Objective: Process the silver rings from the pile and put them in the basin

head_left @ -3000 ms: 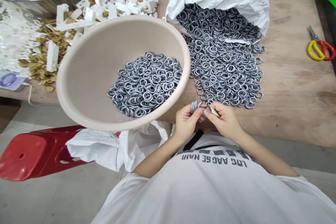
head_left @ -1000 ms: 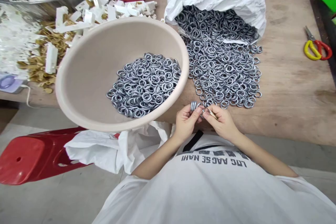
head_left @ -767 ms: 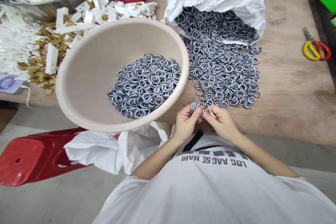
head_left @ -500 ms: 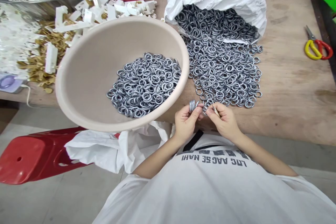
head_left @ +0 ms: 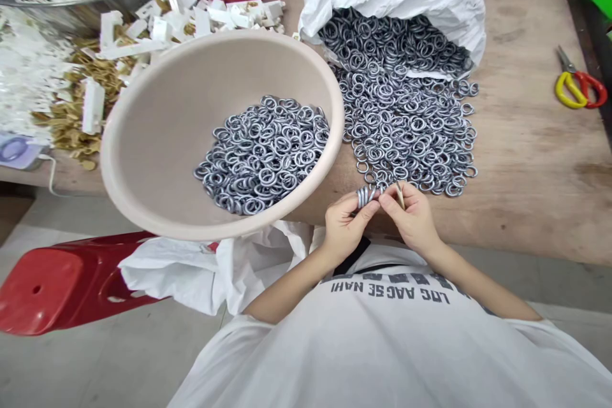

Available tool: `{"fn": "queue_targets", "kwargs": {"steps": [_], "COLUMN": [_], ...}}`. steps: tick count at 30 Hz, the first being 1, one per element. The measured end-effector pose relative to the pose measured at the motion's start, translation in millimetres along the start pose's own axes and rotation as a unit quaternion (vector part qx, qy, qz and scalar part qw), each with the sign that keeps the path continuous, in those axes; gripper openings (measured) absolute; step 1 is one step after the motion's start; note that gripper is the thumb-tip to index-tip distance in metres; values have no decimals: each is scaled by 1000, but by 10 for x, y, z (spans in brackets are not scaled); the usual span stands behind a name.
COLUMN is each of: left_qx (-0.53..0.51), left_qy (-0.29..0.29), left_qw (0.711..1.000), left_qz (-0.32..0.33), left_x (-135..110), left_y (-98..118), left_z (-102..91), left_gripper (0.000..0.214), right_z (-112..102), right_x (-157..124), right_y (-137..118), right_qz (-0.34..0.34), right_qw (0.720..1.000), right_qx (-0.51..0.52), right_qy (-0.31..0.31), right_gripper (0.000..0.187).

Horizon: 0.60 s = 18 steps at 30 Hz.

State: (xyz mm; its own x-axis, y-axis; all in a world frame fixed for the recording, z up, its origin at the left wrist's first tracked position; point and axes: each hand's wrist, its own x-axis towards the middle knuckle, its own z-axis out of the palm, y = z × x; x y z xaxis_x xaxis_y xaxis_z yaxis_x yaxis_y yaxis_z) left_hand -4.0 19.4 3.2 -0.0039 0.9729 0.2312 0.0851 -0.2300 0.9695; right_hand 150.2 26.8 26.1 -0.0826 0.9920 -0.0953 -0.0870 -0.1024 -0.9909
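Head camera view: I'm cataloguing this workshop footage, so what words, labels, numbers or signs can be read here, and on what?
"LOG AAG SE NAHI": dark print on the white T-shirt, upside down in this view.
A row of larger letters above it: too blurred and folded to read.
No other readable text shows.

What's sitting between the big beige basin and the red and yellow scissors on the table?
In the head view, a spilled heap of metal rings lies next to the beige basin, then a stretch of wooden tabletop runs on to the red and yellow scissors.
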Motion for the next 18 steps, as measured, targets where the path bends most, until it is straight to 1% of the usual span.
{"fn": "queue_targets", "kwargs": {"steps": [3, 6, 8, 11, 12, 15, 18], "left_qx": [10, 6, 0, -20, -28, -55, -70], "left_qy": [-11, -15, -19, -36, -43, -55, -62], "left_qw": [1000, 1000, 1000, 999, 998, 994, 991], "left_qz": [16, 15, 2, -33, -47, -83, -91], "left_x": [22, 23, 17, 7, 3, -10, -25], "left_y": [13, 27, 38, 56, 62, 68, 52], "left_z": [1, 10, 20, 40, 47, 57, 54], "left_gripper": [16, 15, 20, 28, 29, 30, 30], "right_z": [4, 22, 39, 66, 75, 88, 81], "right_x": [26, 35, 29, 16, 13, 13, 23], "right_y": [24, 16, -8, -48, -59, -81, -93], "right_qz": [36, 32, 17, -4, -6, 22, 55], "right_qw": [997, 994, 995, 998, 998, 996, 994], "right_qx": [65, 101, 96, 67, 64, 83, 88], "right_qy": [-12, 6, 11, 5, 7, -5, -36], "right_gripper": [29, 33, 38, 27, 26, 31, 36]}}
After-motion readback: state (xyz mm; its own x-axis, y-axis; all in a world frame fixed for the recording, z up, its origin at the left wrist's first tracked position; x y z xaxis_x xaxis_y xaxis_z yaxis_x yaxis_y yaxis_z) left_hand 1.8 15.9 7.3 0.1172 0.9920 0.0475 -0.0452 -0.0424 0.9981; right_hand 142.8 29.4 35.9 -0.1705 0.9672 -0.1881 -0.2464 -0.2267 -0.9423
